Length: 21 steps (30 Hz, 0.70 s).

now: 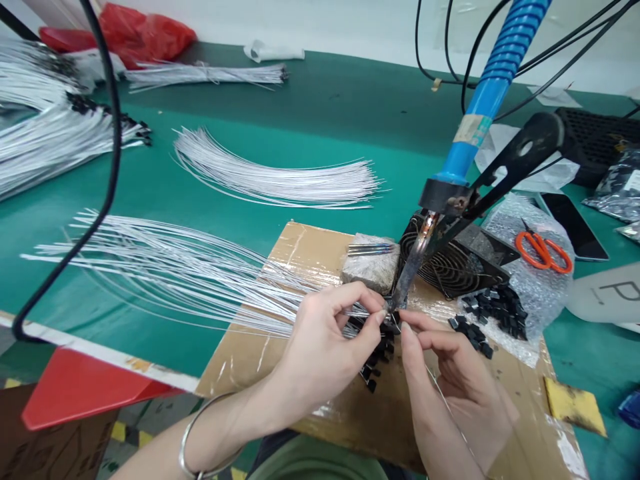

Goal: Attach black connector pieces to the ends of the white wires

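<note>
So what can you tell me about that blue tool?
The blue tool looks like a soldering iron, slanting down leftward. Its ribbed handle carries a pale tape band; a black collar joins it to a black bracket. The discoloured metal shaft ends near the left hand and right hand; contact is unclear.

The left forearm (245,421) slants in from the lower left to a nearly straight wrist (273,399), and the left hand (325,350), back upward, pinches with thumb (367,337) and forefinger (356,295). Facing it, the right hand (453,380) rises from the lower right, its thumb and forefinger drawn together at the tips, the other fingers bent inward. The 2 bare hands nearly meet at their fingertips.
</note>
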Each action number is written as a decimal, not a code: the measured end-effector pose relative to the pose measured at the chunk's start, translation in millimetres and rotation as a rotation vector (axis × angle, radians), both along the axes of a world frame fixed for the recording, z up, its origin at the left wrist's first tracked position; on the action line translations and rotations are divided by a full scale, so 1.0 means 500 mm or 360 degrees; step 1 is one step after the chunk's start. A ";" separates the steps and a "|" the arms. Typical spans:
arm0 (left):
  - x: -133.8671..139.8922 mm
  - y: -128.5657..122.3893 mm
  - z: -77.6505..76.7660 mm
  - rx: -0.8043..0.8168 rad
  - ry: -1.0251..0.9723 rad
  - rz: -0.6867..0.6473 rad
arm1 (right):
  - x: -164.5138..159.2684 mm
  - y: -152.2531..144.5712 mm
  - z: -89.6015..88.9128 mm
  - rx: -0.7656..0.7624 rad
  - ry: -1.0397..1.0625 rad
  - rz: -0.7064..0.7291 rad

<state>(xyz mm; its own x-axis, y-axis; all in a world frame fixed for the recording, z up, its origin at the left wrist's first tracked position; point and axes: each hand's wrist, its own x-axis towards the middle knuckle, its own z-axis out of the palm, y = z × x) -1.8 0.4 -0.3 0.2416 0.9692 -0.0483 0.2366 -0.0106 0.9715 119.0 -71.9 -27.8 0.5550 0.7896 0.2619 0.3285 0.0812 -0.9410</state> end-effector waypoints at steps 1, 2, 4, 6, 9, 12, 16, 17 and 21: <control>0.000 0.000 0.000 0.0007 -0.0010 0.0003 | 0.000 0.000 0.000 0.0008 -0.0012 0.0001; 0.000 -0.001 0.001 0.0013 -0.0017 0.0004 | 0.000 0.000 0.001 0.0014 -0.0029 0.0002; 0.000 -0.002 0.002 0.0022 -0.0025 0.0007 | 0.002 0.000 0.003 0.0017 -0.0061 0.0005; 0.000 -0.002 0.003 0.0032 -0.0017 0.0004 | 0.004 0.001 0.004 0.0014 -0.0083 0.0017; -0.001 -0.002 0.003 0.0032 -0.0002 0.0005 | 0.007 0.000 -0.001 0.0020 -0.0103 0.0050; -0.002 -0.001 0.002 0.0007 0.0035 0.0012 | 0.010 -0.001 -0.011 0.0081 -0.0134 0.0051; -0.002 0.000 0.000 -0.0008 0.0099 -0.0002 | 0.009 -0.002 -0.018 0.0084 -0.0110 0.0054; -0.002 0.001 -0.002 -0.0007 0.0114 -0.0004 | 0.009 -0.003 -0.018 0.0076 -0.0103 0.0057; -0.012 0.000 -0.011 0.0057 0.0335 -0.0046 | 0.013 -0.005 -0.016 0.0028 -0.0106 0.0071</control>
